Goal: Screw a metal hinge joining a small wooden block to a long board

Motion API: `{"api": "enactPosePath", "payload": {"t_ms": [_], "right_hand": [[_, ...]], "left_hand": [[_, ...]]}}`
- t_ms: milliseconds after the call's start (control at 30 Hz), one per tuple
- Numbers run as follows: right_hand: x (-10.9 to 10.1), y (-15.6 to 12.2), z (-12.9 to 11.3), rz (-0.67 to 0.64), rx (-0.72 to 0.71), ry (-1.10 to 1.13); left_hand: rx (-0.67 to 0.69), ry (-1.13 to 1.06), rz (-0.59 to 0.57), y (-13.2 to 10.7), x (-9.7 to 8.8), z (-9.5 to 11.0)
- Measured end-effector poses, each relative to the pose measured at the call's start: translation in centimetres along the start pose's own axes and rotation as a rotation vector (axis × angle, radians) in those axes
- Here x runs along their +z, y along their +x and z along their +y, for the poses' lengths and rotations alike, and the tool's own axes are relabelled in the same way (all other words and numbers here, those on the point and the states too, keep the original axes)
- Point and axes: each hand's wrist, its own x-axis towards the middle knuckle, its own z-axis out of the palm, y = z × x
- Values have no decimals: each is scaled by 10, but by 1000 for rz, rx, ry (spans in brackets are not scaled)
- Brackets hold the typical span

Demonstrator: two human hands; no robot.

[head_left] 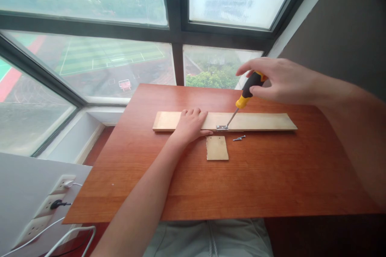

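Observation:
A long pale wooden board (256, 121) lies flat across the table. My left hand (192, 125) presses on it left of its middle, fingers stretched over the top and thumb along the near edge. Just right of that thumb a small metal hinge (222, 127) sits at the board's near edge. My right hand (268, 78) grips a black and yellow screwdriver (247, 89), held tilted, its tip at the right end of the hinge. Whether a screw is under the tip is too small to tell. Close by lie a small square wooden piece (217, 148) with two holes and loose screws (239, 138).
The reddish-brown wooden table (271, 180) has its near edge by my lap. Windows (120, 60) stand behind it and to the left. Wall sockets (48, 204) with plugs and white cables (42, 233) are at lower left. A grey wall (337, 48) rises on the right.

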Motion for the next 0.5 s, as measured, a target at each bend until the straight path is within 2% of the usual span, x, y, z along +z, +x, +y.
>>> {"api": "enactPosePath", "payload": {"t_ms": [200, 367, 500], "right_hand": [[8, 2, -6, 107, 239, -182], [3, 0, -6, 66, 100, -60], [4, 2, -6, 83, 153, -119]], "left_hand": [[-4, -12, -2, 0, 0, 0], [-2, -17, -5, 0, 1, -1], [-5, -19, -8, -1, 1, -1]]}}
